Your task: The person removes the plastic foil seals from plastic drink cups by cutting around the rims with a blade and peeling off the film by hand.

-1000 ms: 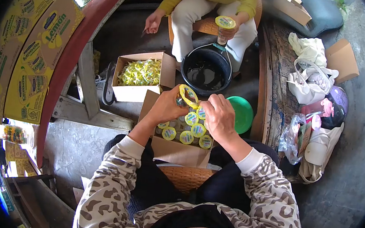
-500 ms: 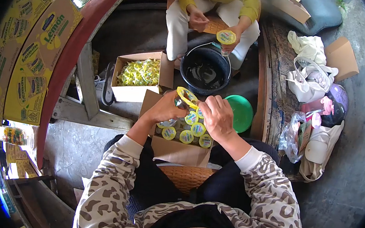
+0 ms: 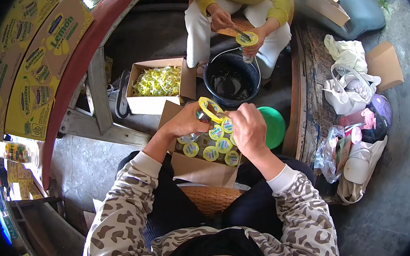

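My left hand (image 3: 188,120) is wrapped round a plastic drink cup, whose yellow-rimmed lid film (image 3: 207,109) is cut or torn open over a dark inside. At the cup's right side my right hand (image 3: 248,128) is closed, its fingertips pinching the edge of the yellow film; whether they also hold a small tool is hidden. Below both hands stands an open cardboard box (image 3: 202,171) holding several sealed cups (image 3: 210,153) with yellow-rimmed lids, some covered by my hands.
Across from me a co-worker holds a blade-like tool (image 3: 241,34) against a yellow-lidded cup (image 3: 247,39), above a black bucket (image 3: 208,85) of dark liquid. Yellow film scraps (image 3: 156,81) fill a carton on the left. A green basin (image 3: 273,127) sits beside my right hand; bags (image 3: 349,90) lie further right.
My right hand has turned slightly and drawn closer to the film edge; my left hand keeps its hold. The co-worker has brought the blade-like tool onto their cup's lid.
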